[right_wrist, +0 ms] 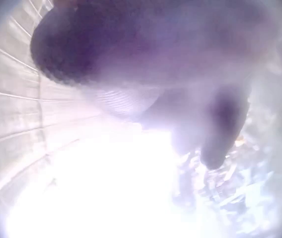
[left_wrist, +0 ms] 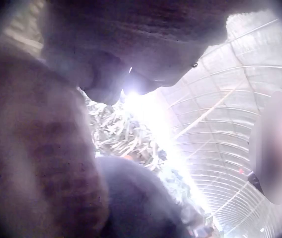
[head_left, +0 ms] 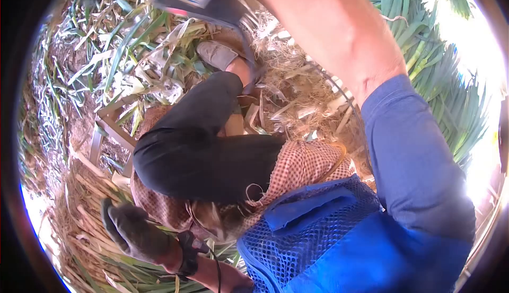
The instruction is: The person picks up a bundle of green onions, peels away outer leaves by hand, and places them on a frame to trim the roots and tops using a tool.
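My left hand (head_left: pixel 132 232), in a dark grey-green work glove, is at the lower left of the head view. Its fingers lie fairly straight and grip nothing. Beneath and beside it lies a bundle of long-stalked onion plants (head_left: pixel 87 219), with pale stalks and roots toward the left. Stretched across the top is my right arm; in the head view most of that hand is beyond the upper edge. The right wrist view, washed out by glare, shows my gloved right hand (right_wrist: pixel 180 64) with its fingers (right_wrist: pixel 220 129) extended, and no object shows in its grasp.
Green onion tops (head_left: pixel 424 54) are heaped at the right. Loose leaves (head_left: pixel 132 44) litter the ground at the upper left, with roots and trimmings (head_left: pixel 302 97) in the middle. A metal frame (head_left: pixel 114 131) stands near my bent leg (head_left: pixel 196 139). Curved tunnel ribs (left_wrist: pixel 215 129) arch overhead.
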Available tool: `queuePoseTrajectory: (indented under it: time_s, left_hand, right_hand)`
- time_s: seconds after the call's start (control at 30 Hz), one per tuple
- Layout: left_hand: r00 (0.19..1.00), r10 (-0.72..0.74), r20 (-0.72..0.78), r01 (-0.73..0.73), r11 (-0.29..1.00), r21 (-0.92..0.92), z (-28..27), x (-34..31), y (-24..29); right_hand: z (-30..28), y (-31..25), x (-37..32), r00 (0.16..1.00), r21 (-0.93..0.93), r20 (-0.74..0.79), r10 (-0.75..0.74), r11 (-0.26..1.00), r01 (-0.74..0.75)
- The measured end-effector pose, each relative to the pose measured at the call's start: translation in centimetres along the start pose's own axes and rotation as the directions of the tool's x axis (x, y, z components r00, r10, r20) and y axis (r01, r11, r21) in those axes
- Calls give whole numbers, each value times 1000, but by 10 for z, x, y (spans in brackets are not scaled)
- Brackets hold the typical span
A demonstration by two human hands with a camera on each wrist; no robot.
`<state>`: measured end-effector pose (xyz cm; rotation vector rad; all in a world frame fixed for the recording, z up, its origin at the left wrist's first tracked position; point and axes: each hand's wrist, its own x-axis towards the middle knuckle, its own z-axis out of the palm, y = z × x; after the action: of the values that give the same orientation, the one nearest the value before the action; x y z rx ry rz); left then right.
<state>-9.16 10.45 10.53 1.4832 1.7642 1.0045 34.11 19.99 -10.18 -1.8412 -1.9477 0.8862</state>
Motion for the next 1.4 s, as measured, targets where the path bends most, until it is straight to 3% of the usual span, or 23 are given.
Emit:
queuePoseTrajectory:
  time_s: [0.1,0.2,0.27,0.43,0.5,0.53,0.57,0.6,0.67,0.7,0.73,0.77,0.83,0.87,0.97,1.0,1.07,1.1,1.17,1.23,1.3,1.33,1.4]
  left_hand:
    - [993,89,75,-83,994,-75,54,-12,51]
    - [973,125,195,-91,981,-172,51,-19,59]
    - [972,80,223,-23,969,-247,36,-22,46]
    - [989,-144,-26,141,985,-104,-17,-15,-26]
    - [965,-259,44,262,963,-69,-34,-24,-38]
    - [966,-246,79,253,964,-85,-37,-33,-51]
    - [923,-331,198,355,929,-102,-44,-39,-48]
    - [922,-298,247,324,943,-71,-49,-46,-55]
    - [914,-286,286,311,949,-44,-55,-57,-64]
    - [914,-297,275,324,944,-59,-54,-60,-66]
    - [909,-303,287,348,930,-122,-56,-61,-67]
    - [929,-245,278,279,956,-91,-56,-62,-68]
    - [955,-114,276,127,991,-33,-52,-63,-64]
    - [953,-108,284,131,989,-65,-48,-64,-55]
    - [922,199,332,-239,968,82,-38,-59,-52]
    - [911,211,354,-246,968,55,-31,-58,-42]
    - [791,398,464,-509,849,139,-14,-54,-35]
    - [710,472,523,-629,758,170,-9,-52,-35]
    - [663,405,629,-632,754,180,3,-61,-54]
    - [583,353,732,-699,677,231,4,-67,-76]
    - [572,392,721,-722,658,214,4,-71,-90]
    - [580,424,695,-725,659,203,3,-71,-99]
    - [597,391,700,-716,653,247,1,-74,-97]
  right_hand:
    - [-18,-6,-7,997,-3,-47,53,999,-53]
    - [-28,2,-16,987,-67,-71,145,986,-149]
    - [-23,11,-28,973,-128,-55,223,965,-229]
    - [22,32,-88,945,-249,65,320,922,-296]
    - [49,27,-129,944,-222,113,311,934,-281]
    - [60,19,-145,940,-219,159,303,939,-266]
    - [72,8,-165,932,-197,207,297,946,-258]
    - [81,-3,-183,923,-157,247,294,952,-261]
    - [92,-18,-206,855,104,311,414,880,-463]
    - [92,-23,-209,711,350,361,603,619,-703]
    - [89,-18,-209,760,407,333,559,642,-650]
    - [82,-8,-208,803,463,296,518,657,-595]
    - [41,-18,-198,911,411,44,410,824,-391]
    - [19,-20,-193,907,450,-66,416,823,-346]
    - [-54,-98,-173,796,566,-360,486,792,-228]
    - [-71,-115,-171,787,536,-462,410,836,-120]
    - [-88,-189,-170,722,471,-573,387,877,-96]
    - [-78,-210,-170,770,435,-567,292,900,-22]
    - [-67,-244,-162,838,365,-538,84,920,143]
    - [-37,-276,-137,935,101,-355,-3,994,42]
    - [21,-256,-99,994,110,-84,-75,990,84]
    - [67,-231,-82,951,-169,-34,-308,939,298]
    - [135,-195,-59,952,-343,219,-215,896,282]
